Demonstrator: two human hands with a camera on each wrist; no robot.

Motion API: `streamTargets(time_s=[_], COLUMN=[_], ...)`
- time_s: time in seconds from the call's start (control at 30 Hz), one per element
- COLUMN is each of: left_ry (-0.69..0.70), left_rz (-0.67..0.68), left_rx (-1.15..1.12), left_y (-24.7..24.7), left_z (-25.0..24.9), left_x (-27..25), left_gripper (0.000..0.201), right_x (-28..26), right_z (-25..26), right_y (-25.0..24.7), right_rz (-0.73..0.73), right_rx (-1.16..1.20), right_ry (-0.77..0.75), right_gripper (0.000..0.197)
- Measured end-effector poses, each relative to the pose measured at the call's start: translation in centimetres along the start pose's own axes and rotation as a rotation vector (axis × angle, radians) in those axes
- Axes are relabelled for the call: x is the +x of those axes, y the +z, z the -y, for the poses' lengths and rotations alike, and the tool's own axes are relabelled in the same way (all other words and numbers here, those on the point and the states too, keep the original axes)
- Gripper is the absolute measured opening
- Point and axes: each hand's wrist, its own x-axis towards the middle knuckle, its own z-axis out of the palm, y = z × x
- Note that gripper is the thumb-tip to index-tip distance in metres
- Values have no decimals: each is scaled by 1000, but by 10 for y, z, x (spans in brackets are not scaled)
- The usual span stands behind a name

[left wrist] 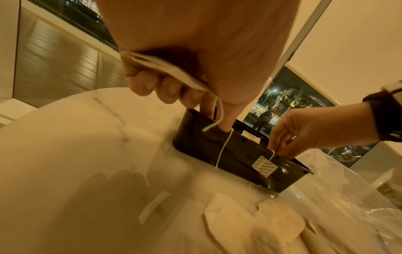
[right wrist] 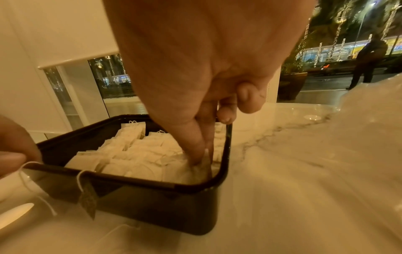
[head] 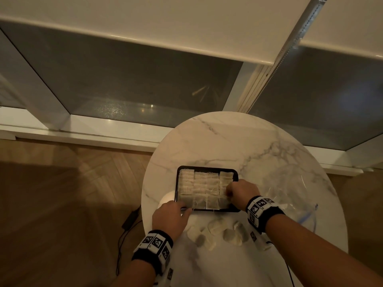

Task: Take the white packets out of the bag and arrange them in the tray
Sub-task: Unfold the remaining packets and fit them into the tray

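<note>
A black tray [head: 207, 168] on the round marble table [head: 228, 141] holds rows of white packets [head: 205, 183]. My left hand [head: 186, 208] is at the tray's near-left corner. In the left wrist view its curled fingers hold a white packet [left wrist: 165, 68] against the palm while the thumb touches the tray wall [left wrist: 217, 151]. My right hand [head: 230, 191] reaches into the tray's near-right corner, thumb and forefinger pinching a packet [right wrist: 200, 169] there. A paper tag [left wrist: 264, 165] hangs on its string over the near wall. The clear plastic bag [head: 294, 204] lies to the right.
Several loose white packets [head: 215, 226] lie on the table between the tray and me. The table's left edge is close to my left hand, with wooden floor and a black cable [head: 128, 222] below. A window sill runs behind the table.
</note>
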Motion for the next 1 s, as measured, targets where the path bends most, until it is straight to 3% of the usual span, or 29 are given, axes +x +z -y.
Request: streamTargets(time_s=[0.27,0.43,0.57,0.7,0.77,0.9,1.0], left_ry=[-10,-73,-121,-242,-245,-184,-159], left_rz=[-23,-49,-2,88,151,197,259], left_rx=[-78,-276,-630,-957,-1042,-1112,-1062], left_y=[-1,-18,-27,-40,-44,-43,-38], left_z=[-3,-8,-1,-11,-22,-50,-67], left_x=[-2,-2,0,0,-1,-6,-8], left_gripper=[36,22,27,39,38,34,28], right_x=[-4,-5,-16,-46,-66,-97,-99], right_z=[-1,-5,-8,5,22,54,64], right_y=[10,15,22,34,34,17,14], right_rz=[-10,-101,-288,-432,-351,-31,-35], right_rx=[23,94,319,774,1021,1345,1355], right_ry=[28,1,85,180,138,-118,-179], right_gripper=[24,31,26,19,13,14,24])
